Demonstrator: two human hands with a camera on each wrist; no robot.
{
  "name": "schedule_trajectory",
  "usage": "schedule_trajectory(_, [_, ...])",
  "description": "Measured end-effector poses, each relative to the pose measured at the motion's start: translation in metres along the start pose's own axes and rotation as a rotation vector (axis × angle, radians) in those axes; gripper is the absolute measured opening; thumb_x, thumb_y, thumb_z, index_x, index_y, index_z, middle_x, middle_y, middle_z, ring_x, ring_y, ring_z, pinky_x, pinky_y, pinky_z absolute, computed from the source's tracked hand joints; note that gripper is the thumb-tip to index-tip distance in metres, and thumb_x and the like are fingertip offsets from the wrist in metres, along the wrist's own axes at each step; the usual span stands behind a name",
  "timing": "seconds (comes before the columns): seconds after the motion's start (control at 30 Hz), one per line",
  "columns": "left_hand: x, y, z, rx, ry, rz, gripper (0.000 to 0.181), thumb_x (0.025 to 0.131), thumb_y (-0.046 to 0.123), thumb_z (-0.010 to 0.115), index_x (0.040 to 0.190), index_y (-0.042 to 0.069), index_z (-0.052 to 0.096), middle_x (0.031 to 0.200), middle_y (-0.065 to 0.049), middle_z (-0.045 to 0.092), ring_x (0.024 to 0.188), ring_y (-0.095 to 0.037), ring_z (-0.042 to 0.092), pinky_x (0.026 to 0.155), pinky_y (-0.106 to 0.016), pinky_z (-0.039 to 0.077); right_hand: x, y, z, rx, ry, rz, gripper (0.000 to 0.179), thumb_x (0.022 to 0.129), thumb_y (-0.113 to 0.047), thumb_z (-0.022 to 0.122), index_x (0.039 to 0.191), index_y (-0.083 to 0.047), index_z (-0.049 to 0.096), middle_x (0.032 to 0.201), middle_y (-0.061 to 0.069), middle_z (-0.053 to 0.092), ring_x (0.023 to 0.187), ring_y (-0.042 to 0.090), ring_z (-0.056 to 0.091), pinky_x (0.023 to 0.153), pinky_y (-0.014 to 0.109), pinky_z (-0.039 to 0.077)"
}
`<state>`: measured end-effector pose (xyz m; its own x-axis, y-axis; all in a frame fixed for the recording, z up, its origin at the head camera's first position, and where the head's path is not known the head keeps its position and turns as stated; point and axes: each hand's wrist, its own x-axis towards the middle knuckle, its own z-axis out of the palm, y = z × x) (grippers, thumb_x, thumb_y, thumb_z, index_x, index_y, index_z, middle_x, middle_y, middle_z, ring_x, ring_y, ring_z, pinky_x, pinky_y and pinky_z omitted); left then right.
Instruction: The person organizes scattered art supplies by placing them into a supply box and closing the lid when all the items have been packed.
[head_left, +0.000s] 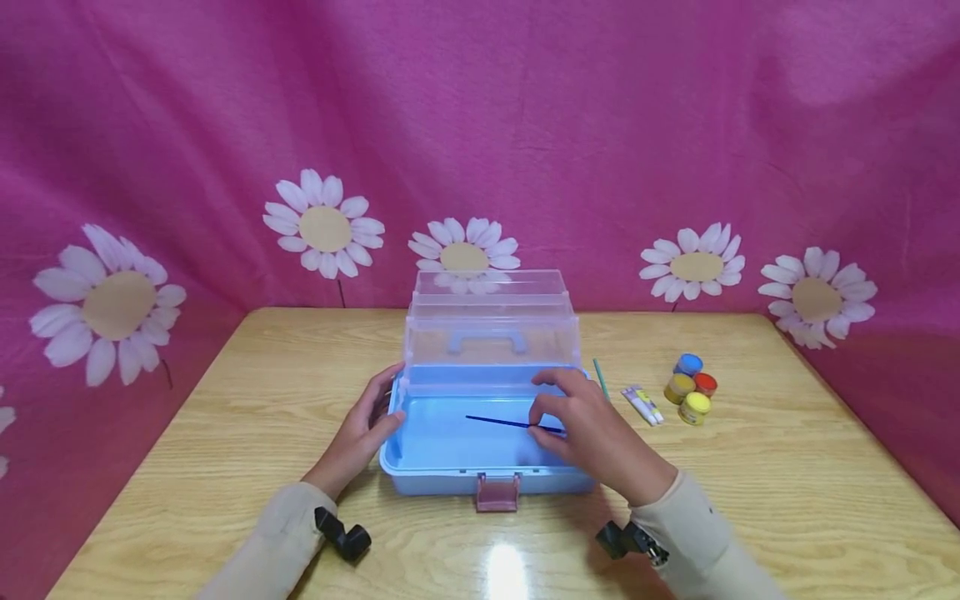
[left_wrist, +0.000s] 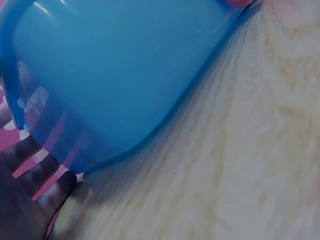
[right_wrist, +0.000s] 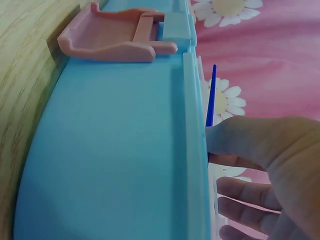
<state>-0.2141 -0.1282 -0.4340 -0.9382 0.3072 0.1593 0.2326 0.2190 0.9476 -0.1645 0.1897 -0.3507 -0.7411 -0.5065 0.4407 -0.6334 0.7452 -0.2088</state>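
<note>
My right hand (head_left: 592, 425) hovers over the right part of a light blue plastic box (head_left: 435, 482), pinching a slim blue paintbrush (head_left: 495, 422) between thumb and forefinger. The brush's thin free end points left across the box; its other end is hidden at the fingers. In the right wrist view, the tapered blue handle (right_wrist: 211, 95) sticks up past the rim, and the other fingers are spread. Against the box's left side rests my left hand (head_left: 363, 433), thumb at the rim and loosely extended fingers (left_wrist: 55, 192) along the outer wall.
The box's clear pinkish lid (head_left: 491, 304) stands raised at the back, and a pink latch (head_left: 498, 493) hangs down in front. To the right lie a green stick (head_left: 601, 378), small paint tubes (head_left: 642, 406) and several paint jars (head_left: 694, 407). A pink flowered cloth (head_left: 585, 167) hangs behind the table.
</note>
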Motion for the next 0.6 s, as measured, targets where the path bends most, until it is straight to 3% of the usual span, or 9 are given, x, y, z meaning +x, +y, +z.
schedule_trajectory(0.23, [0.0005, -0.0013, 0.0011, 0.0, -0.004, -0.001, 0.057, 0.099, 0.028, 0.053, 0.147, 0.042, 0.027, 0.155, 0.0, 0.028, 0.141, -0.026, 0.031, 0.114, -0.047, 0.027, -0.0007, -0.0054, -0.0012, -0.027, -0.012, -0.004, 0.014, 0.076, -0.017, 0.083, 0.076, -0.02, 0.069, 0.121, 0.009, 0.06, 0.115, 0.025, 0.05, 0.097, 0.049, 0.044])
schedule_trajectory(0.6, [0.0009, 0.0003, 0.0001, 0.0, 0.003, -0.016, 0.057, 0.099, 0.026, 0.053, 0.147, 0.044, 0.027, 0.156, 0.001, 0.027, 0.142, -0.026, 0.029, 0.114, -0.047, 0.027, -0.0006, -0.0088, 0.0004, -0.081, -0.06, 0.007, 0.012, 0.077, -0.022, 0.082, 0.078, -0.023, 0.071, 0.126, 0.008, 0.056, 0.119, 0.025, 0.047, 0.099, 0.055, 0.036])
